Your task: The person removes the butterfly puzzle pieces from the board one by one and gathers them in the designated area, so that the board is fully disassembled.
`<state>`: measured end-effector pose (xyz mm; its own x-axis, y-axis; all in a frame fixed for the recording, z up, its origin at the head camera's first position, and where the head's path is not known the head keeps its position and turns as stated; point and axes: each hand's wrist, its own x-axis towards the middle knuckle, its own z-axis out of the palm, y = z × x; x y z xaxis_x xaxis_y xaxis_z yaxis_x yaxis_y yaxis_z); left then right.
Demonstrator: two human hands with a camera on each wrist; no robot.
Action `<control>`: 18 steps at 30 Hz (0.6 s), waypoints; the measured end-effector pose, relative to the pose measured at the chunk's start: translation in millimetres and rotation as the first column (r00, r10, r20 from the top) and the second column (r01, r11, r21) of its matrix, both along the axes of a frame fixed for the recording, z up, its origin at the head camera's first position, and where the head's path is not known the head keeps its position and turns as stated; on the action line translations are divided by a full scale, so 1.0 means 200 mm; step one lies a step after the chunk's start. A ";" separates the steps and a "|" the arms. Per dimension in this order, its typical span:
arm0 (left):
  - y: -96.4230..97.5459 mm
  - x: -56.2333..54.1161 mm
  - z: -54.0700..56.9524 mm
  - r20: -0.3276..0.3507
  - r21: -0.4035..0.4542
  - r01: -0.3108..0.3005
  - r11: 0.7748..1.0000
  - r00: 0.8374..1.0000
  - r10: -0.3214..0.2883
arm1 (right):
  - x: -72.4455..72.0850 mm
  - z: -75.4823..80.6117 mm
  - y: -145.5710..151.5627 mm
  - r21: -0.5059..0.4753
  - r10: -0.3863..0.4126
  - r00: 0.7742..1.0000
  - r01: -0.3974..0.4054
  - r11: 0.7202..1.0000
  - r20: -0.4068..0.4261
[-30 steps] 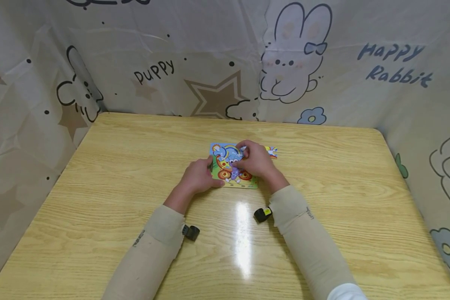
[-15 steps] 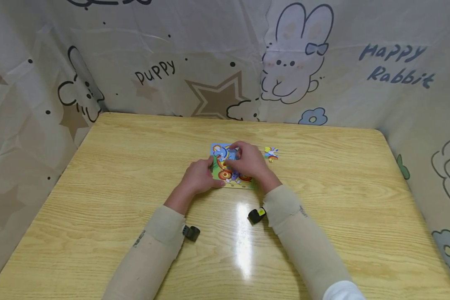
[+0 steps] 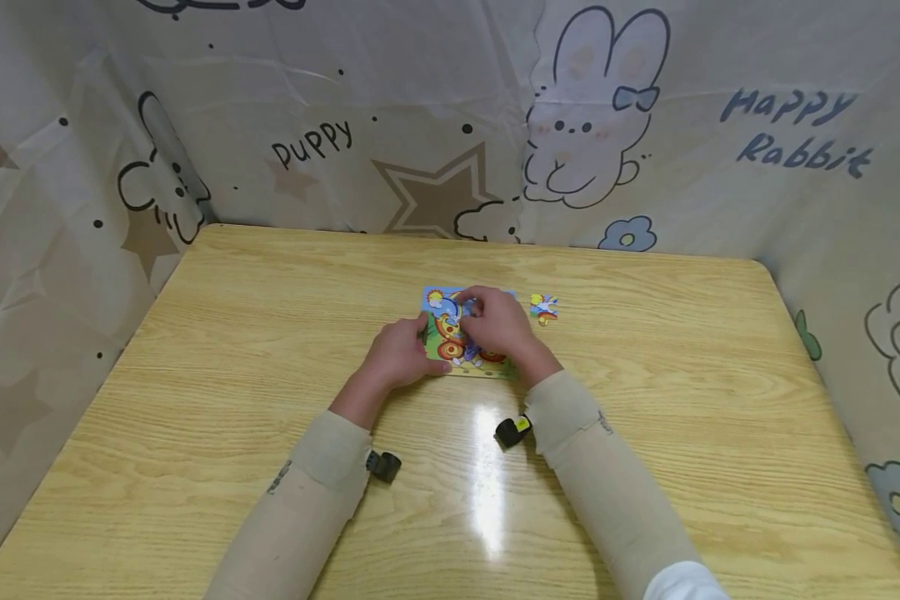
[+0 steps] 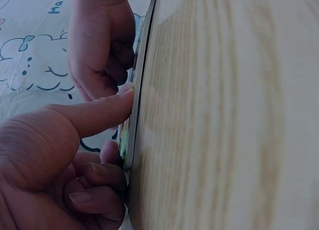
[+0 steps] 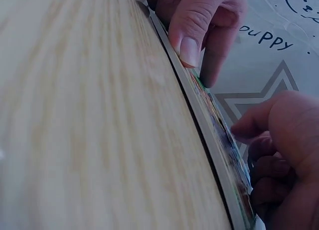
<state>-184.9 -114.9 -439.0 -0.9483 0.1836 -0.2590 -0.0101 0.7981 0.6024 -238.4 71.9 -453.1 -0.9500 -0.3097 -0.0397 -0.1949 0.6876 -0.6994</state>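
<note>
A colourful jigsaw puzzle board (image 3: 450,350) with a cartoon butterfly lies on the wooden table. At its left edge my left hand (image 3: 399,354) grips it, the thumb (image 4: 107,110) over the near rim and the fingers by the side. My right hand (image 3: 498,321) is over the board's upper middle, thumb and forefinger curled down to a puzzle piece at its surface, mostly hidden under the hand. In the right wrist view, the fingertips of the right hand (image 5: 289,145) are right at the board's face. A loose puzzle piece (image 3: 543,308) lies just right of the board.
The wooden table (image 3: 645,375) has a rounded far edge. Behind and beside it hangs a printed cloth (image 3: 420,100) with rabbits and stars. A small black device sits at the left cuff (image 3: 384,467), another at the right cuff (image 3: 512,432).
My right hand has shifted left across the board and come to rest over its upper middle, uncovering more of the loose piece at right. My left hand has stayed in place.
</note>
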 end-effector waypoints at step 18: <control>0.00 0.01 0.02 -0.014 0.001 0.019 1.000 1.000 -0.019 | -0.02 0.01 0.01 0.010 -0.014 0.999 0.014 1.000 0.029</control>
